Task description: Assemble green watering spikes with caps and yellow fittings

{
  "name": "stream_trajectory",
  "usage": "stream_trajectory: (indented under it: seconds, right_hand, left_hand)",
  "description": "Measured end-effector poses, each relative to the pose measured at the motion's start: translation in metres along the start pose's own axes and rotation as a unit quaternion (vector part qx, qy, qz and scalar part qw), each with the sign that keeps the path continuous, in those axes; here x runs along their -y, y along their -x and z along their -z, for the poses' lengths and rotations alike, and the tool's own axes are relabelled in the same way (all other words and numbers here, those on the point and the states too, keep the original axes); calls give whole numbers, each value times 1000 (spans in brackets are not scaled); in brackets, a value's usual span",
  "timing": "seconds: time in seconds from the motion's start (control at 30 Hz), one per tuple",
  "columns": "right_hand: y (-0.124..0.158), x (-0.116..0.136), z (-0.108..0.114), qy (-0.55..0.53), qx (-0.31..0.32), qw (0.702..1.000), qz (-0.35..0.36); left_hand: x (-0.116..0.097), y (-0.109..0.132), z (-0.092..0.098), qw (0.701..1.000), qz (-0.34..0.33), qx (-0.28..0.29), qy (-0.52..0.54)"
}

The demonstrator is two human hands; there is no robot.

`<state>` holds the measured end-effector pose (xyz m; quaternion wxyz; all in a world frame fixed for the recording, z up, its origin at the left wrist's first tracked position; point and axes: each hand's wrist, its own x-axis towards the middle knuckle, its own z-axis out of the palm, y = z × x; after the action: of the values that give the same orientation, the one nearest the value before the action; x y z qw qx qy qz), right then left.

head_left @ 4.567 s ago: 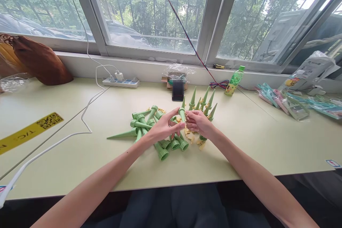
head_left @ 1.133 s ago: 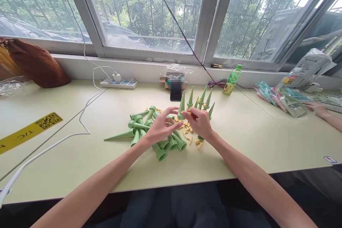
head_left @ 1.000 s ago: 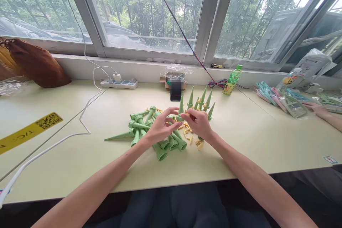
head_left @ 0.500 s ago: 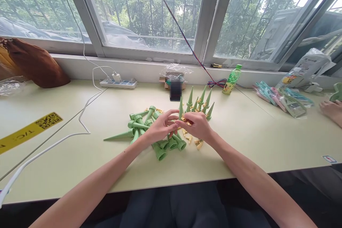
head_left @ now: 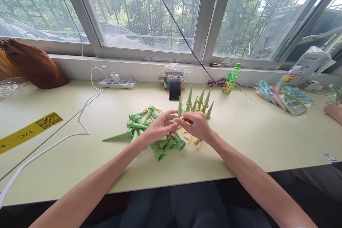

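Between my hands a green plastic watering spike (head_left: pixel 180 108) stands with its point up. My left hand (head_left: pixel 160 127) is closed around its lower part, which the fingers mostly hide. My right hand (head_left: pixel 198 124) pinches a small yellow valve piece (head_left: pixel 182 118) against the spike's side. Loose green spikes (head_left: pixel 137 124) lie in a heap beside and under my left hand, several with their hollow threaded ends toward me. Small yellow valve pieces (head_left: pixel 198 144) are scattered by my right wrist. Behind that hand, several green spikes (head_left: pixel 201 97) with yellow pieces fitted stand upright.
At the back are a power strip (head_left: pixel 117 84), a phone (head_left: pixel 175 91) against a small box, and a green-capped bottle (head_left: pixel 232 78). Packaged pastel items (head_left: pixel 280 98) lie to the right, near another person's hand (head_left: pixel 332 111). A white cable (head_left: pixel 84 121) crosses the left side.
My hands keep almost the same grip on the spike and yellow piece. The view has shifted slightly, and the other person's hand at far right has moved a little.
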<state>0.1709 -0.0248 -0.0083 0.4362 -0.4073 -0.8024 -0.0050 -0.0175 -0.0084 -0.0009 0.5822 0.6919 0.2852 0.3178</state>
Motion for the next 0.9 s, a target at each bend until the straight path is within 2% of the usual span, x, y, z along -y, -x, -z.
stream_trajectory:
  seconds: [0.1, 0.27, 0.37, 0.5, 0.6, 0.7, 0.9]
  right_hand:
    - [-1, -3, 0, -14, -1, 1000, -16]
    - [-3, -8, 2, -38, 32, 998, -50]
    - [-4, -11, 5, -39, 23, 997, -70]
    - [-4, -15, 7, -20, 14, 994, -103]
    - [-4, -18, 6, -10, 43, 993, -110]
    - [-4, -22, 5, -11, 79, 992, -98]
    - [-1, -24, 3, -10, 161, 984, -80]
  left_hand:
    - [-4, 0, 0, 1000, 10, -19, -18]
    - [-9, 0, -1, 997, 8, -43, -55]
    - [-10, 1, -2, 996, 2, -64, -68]
    - [-6, 1, -1, 980, -29, -131, -146]
    - [-2, 0, -1, 954, -65, -170, -236]
    - [1, -1, -2, 930, -80, -184, -307]
    - [3, 0, -2, 907, -84, -191, -366]
